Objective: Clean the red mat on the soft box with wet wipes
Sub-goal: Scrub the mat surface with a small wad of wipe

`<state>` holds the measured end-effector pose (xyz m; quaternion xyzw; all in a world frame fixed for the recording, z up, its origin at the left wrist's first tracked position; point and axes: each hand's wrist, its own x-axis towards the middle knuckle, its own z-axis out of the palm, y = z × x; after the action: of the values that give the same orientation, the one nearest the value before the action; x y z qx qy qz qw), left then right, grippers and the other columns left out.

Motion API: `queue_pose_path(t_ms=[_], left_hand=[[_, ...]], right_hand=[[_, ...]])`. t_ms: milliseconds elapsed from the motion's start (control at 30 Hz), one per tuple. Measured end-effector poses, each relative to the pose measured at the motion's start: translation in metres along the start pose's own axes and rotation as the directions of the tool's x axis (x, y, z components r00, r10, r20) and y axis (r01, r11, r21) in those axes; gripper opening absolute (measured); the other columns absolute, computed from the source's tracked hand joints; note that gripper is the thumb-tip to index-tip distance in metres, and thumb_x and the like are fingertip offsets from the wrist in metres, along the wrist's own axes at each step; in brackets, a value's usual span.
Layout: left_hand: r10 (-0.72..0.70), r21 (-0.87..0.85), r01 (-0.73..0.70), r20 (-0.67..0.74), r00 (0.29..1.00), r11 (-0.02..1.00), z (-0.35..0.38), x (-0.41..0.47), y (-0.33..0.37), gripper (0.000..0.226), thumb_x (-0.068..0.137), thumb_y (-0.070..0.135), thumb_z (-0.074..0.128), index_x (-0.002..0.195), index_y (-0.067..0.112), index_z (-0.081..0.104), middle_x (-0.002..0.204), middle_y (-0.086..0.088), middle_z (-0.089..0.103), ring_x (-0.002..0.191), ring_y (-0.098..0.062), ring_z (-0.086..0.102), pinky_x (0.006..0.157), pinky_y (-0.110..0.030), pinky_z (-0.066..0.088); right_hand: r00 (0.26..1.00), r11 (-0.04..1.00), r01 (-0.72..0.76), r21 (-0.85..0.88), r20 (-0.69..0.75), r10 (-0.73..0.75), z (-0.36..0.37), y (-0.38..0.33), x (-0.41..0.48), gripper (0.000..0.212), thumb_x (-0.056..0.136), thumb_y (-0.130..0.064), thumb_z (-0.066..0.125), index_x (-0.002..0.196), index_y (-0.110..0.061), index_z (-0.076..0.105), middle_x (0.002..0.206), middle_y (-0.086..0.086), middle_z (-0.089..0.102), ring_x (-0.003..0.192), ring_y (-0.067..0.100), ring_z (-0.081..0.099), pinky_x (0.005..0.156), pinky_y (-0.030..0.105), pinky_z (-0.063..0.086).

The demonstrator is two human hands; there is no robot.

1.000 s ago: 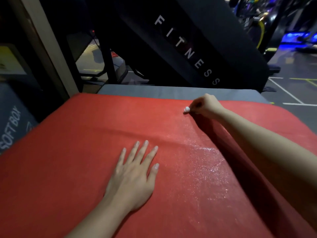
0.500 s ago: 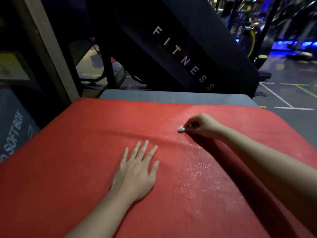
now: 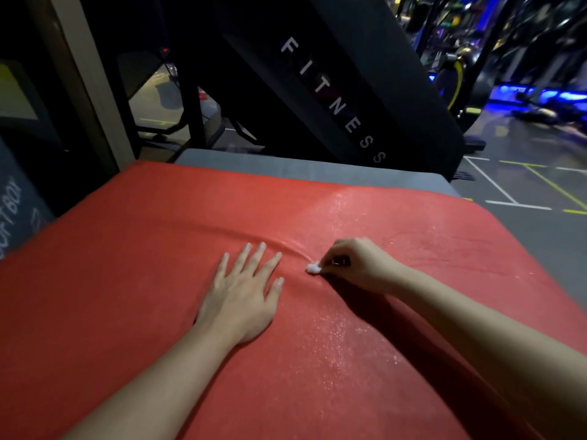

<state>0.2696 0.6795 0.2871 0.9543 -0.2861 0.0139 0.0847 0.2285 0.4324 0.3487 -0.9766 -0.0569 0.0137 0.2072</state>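
On the red mat, left hand lies flat; right hand pinches a wipe poking leftward.

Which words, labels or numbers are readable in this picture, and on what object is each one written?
"FITNESS": white letters running down the black slanted panel behind the red mat.
"OFT BOX": on the dark box at the left edge; its first letter is cut off.
No other text is readable.

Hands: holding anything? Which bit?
The right hand pinches a balled wet wipe, only its tip showing; the left hand lies flat on the red mat, holding nothing.
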Motion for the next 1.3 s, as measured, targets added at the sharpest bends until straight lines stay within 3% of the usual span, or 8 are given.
queue_pose_path(t_ms=[133,267,533,667,833,933,1167,1300], left_hand=[[0.003,-0.014,-0.003,-0.003,1.0,1.0,0.0,0.001,-0.001,0.076,0.09,0.062,-0.004,0.162,0.041,0.01,0.171,0.01,0.001,0.157,-0.011,-0.007,0.127,-0.046,-0.004],[0.006,-0.024,-0.005,0.016,1.0,1.0,-0.003,0.0,-0.001,0.076,0.091,0.062,-0.002,0.162,0.041,0.01,0.171,0.01,0.001,0.157,-0.012,-0.007,0.127,-0.046,-0.005],[0.025,-0.037,-0.024,0.019,0.999,0.999,-0.005,0.0,-0.001,0.058,0.106,0.054,0.019,0.162,0.038,0.015,0.172,0.006,0.005,0.158,-0.015,-0.003,0.127,-0.048,-0.003],[0.026,-0.007,-0.026,-0.011,1.0,1.0,-0.007,-0.003,0.001,0.057,0.106,0.051,0.025,0.16,0.034,0.024,0.17,-0.001,0.018,0.158,-0.019,0.008,0.125,-0.057,-0.004],[0.121,0.191,-0.117,-0.012,0.993,0.975,-0.02,-0.021,0.016,0.054,0.107,0.047,0.026,0.157,0.028,0.035,0.163,-0.008,0.036,0.152,-0.021,0.028,0.12,-0.063,-0.012],[0.103,0.189,-0.104,0.018,0.995,0.976,-0.026,-0.041,0.02,0.055,0.107,0.048,0.025,0.158,0.027,0.034,0.165,-0.006,0.031,0.153,-0.021,0.026,0.122,-0.063,-0.009],[0.066,0.075,-0.074,0.11,0.992,0.994,-0.042,-0.089,0.02,0.059,0.107,0.051,0.029,0.161,0.027,0.024,0.17,-0.007,0.015,0.157,-0.022,0.012,0.125,-0.058,0.001],[0.052,0.022,-0.056,0.142,0.988,0.998,-0.034,-0.11,0.02,0.06,0.108,0.051,0.025,0.163,0.028,0.018,0.171,-0.005,0.01,0.158,-0.021,0.006,0.126,-0.056,0.005]], right_hand=[[0.984,0.997,-0.026,-0.068,-0.178,0.013,0.006,0.011,0.022,0.009,0.085,-0.015,0.071,0.093,-0.017,0.076,0.09,0.004,0.067,0.08,0.02,0.062,0.071,0.026,0.043],[0.932,0.985,-0.175,-0.001,-0.324,0.165,0.011,0.018,0.035,0.009,0.084,-0.016,0.072,0.091,-0.012,0.077,0.093,0.009,0.069,0.086,0.027,0.063,0.07,0.026,0.037],[0.984,0.997,-0.029,-0.077,-0.177,0.015,0.03,-0.026,-0.068,0.006,0.086,-0.03,0.071,0.089,-0.026,0.075,0.09,-0.008,0.067,0.081,0.015,0.065,0.079,0.041,0.052],[0.998,0.998,-0.023,-0.064,-0.052,0.02,0.025,-0.052,-0.104,0.012,0.086,-0.037,0.071,0.091,-0.028,0.076,0.088,-0.008,0.069,0.081,0.013,0.066,0.078,0.037,0.051],[0.951,0.979,-0.203,-0.03,-0.245,0.19,0.026,-0.05,-0.089,0.008,0.085,-0.028,0.07,0.089,-0.024,0.075,0.089,0.001,0.069,0.088,0.025,0.064,0.084,0.041,0.049],[0.951,0.982,-0.187,0.007,-0.249,0.183,0.032,-0.061,-0.105,0.012,0.086,-0.026,0.071,0.091,-0.017,0.077,0.092,0.005,0.069,0.088,0.026,0.064,0.079,0.036,0.048],[0.999,0.999,0.033,0.013,-0.006,-0.033,0.035,-0.099,-0.177,0.011,0.085,-0.024,0.074,0.094,-0.021,0.078,0.09,-0.003,0.069,0.08,0.012,0.064,0.074,0.023,0.048],[0.986,0.999,-0.009,-0.054,-0.166,0.0,0.046,-0.094,-0.16,0.013,0.082,-0.015,0.071,0.092,-0.02,0.078,0.088,0.005,0.069,0.082,0.025,0.064,0.073,0.034,0.048]])
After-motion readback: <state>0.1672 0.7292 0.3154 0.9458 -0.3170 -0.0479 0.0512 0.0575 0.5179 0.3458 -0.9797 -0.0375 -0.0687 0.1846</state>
